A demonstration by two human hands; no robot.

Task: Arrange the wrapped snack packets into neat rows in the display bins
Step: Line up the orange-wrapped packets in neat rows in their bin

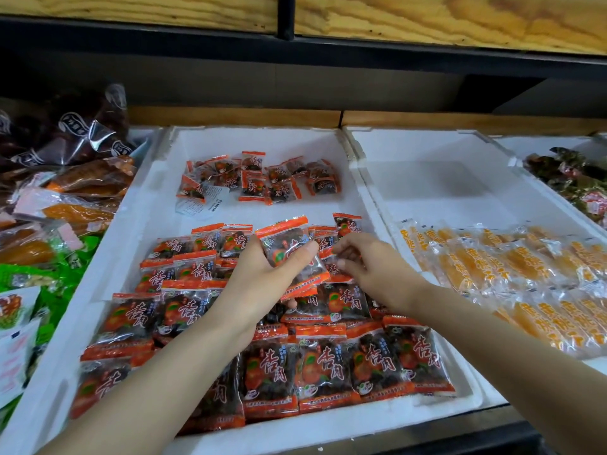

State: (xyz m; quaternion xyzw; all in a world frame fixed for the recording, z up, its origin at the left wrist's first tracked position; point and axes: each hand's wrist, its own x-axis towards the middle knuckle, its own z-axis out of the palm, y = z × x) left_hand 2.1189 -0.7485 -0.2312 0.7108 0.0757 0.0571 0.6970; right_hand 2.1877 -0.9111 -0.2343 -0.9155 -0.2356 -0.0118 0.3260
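Both forearms reach forward. The left hand [259, 280] grips a packet [279, 238] in curled fingers; the right hand [374, 270], palm down, curls its fingers just beside.

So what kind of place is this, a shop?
Probably a shop's snack display. White foam bins sit side by side under a wooden shelf, one holding many identical red packets, the next orange packets. The left hand holds a red packet.

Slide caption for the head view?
Left hand grips a red snack packet; right hand reaches neighbouring packets in the white foam bin.
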